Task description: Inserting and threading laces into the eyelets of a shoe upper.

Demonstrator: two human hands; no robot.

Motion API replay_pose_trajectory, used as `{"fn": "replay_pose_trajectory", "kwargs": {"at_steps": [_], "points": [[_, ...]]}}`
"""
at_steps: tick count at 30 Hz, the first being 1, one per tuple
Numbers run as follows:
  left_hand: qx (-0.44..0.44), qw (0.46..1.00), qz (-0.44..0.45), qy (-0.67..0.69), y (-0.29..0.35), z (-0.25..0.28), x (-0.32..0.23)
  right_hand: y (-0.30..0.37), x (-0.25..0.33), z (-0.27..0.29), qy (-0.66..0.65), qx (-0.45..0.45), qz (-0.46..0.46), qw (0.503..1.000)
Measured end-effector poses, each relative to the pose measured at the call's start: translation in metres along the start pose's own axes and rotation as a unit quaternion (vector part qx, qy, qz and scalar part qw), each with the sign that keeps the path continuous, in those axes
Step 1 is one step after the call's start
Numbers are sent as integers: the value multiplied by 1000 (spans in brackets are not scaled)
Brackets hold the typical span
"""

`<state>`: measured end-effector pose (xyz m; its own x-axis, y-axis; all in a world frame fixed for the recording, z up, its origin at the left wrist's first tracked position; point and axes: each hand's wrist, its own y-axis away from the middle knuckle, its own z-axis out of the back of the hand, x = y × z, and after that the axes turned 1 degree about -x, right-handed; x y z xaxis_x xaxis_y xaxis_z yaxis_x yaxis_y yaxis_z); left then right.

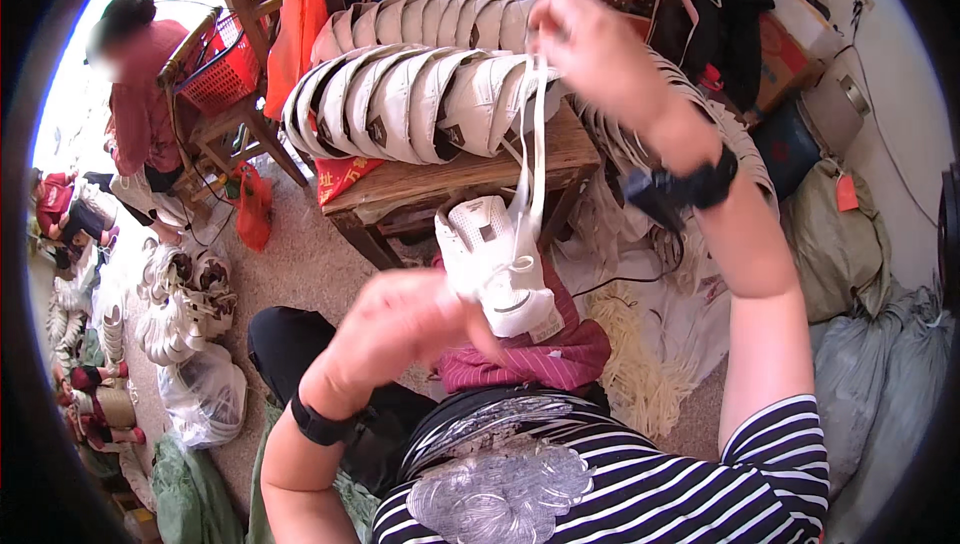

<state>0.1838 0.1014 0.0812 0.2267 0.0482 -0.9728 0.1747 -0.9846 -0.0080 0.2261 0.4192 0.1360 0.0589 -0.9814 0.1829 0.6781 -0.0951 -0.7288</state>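
Observation:
A white shoe upper (487, 250) is in front of me above my lap, with part of its lace threaded. My right hand (585, 44) is raised high over the wooden bench, its fingers closed on the white shoelace (538, 144), which stretches down to the upper. My left hand (410, 329) is beside the lower left side of the upper, smeared by motion. Whether its fingers grip the upper I cannot tell. Across my lap lies a dark pink striped cloth (570, 354).
Rows of nested white shoe uppers (400, 109) lie on the wooden bench (400, 199). Loose cream laces (625, 344) hang at the right of my lap. Bundled uppers (170, 319) and bags stand on the floor at left. Another person (145, 94) sits at the far left.

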Motion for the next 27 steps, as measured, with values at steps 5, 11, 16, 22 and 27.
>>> {"fn": "replay_pose_trajectory", "kwargs": {"at_steps": [5, 11, 16, 22, 27], "points": [[-111, 990, -86, 33, -25, 13, 17, 86, 67, -1, -98, 460, -45, 882], [-98, 990, -95, 48, -47, 6, 15, 164, 99, -51, -32, 366, 18, 930], [-121, 990, -66, 23, -49, 9, 12, 174, 113, -64, -12, 338, 19, 941], [-113, 990, -78, 34, -38, -9, -18, 200, 122, -72, -32, 253, 67, 965], [-76, 995, -58, -26, -18, -32, -43, 211, 123, -73, -104, 176, 45, 978]]}}
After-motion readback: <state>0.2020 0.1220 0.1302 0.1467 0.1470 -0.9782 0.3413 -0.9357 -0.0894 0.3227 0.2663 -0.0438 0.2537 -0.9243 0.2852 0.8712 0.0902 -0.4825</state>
